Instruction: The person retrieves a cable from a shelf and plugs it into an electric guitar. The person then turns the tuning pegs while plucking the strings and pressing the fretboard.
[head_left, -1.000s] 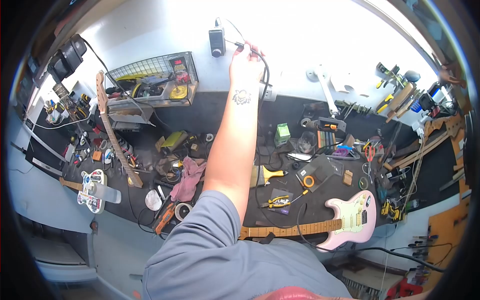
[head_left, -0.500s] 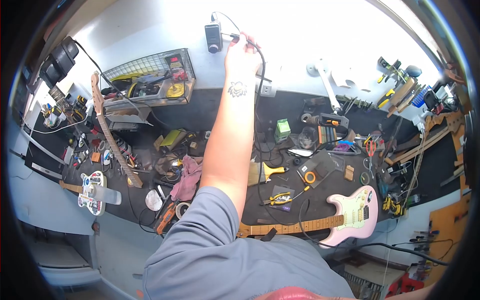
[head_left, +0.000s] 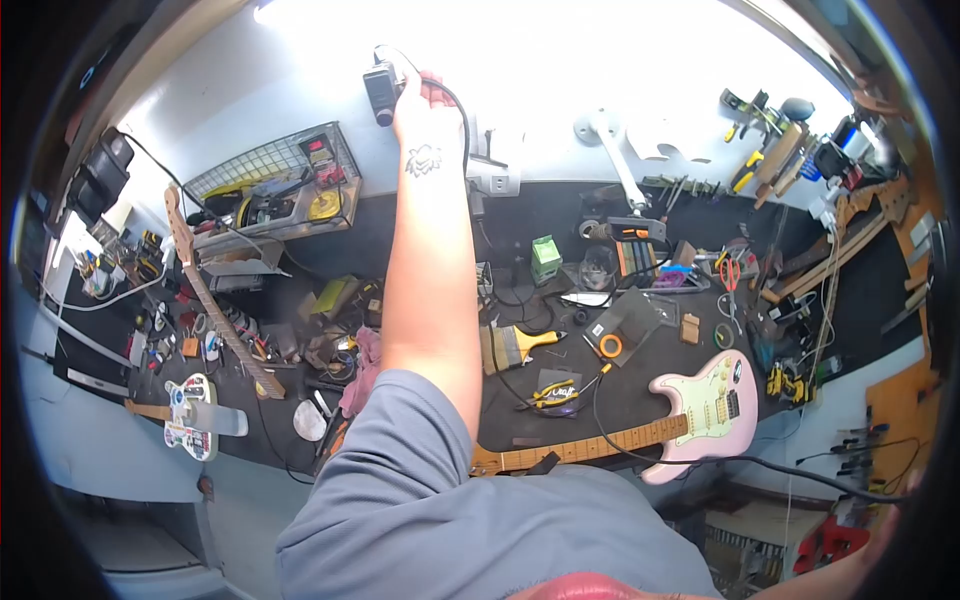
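Note:
My left hand [head_left: 426, 110] is raised to the white wall with its fingers curled at the side of a small black box [head_left: 381, 93]. A black cable [head_left: 465, 135] runs from the fingers down past my forearm; its plug end is hidden by the hand. At the dark right edge, my right hand [head_left: 882, 535] shows only in part beside another stretch of black cable [head_left: 760, 461]. Its fingers are too dim to read. A pink electric guitar [head_left: 738, 425] lies on the bench in front of me, with the cable crossing its body.
The dark workbench [head_left: 640, 400] carries a wide paintbrush [head_left: 515, 346], yellow pliers [head_left: 553, 395], a green box [head_left: 545, 260] and scissors [head_left: 730, 272]. A guitar neck [head_left: 225, 310] leans at left near a stickered guitar body [head_left: 190, 415]. A wire basket [head_left: 265, 165] hangs on the wall.
My left hand has closed in on the black box and now overlaps its side. The view has shifted, and my right hand has come into view at the lower right.

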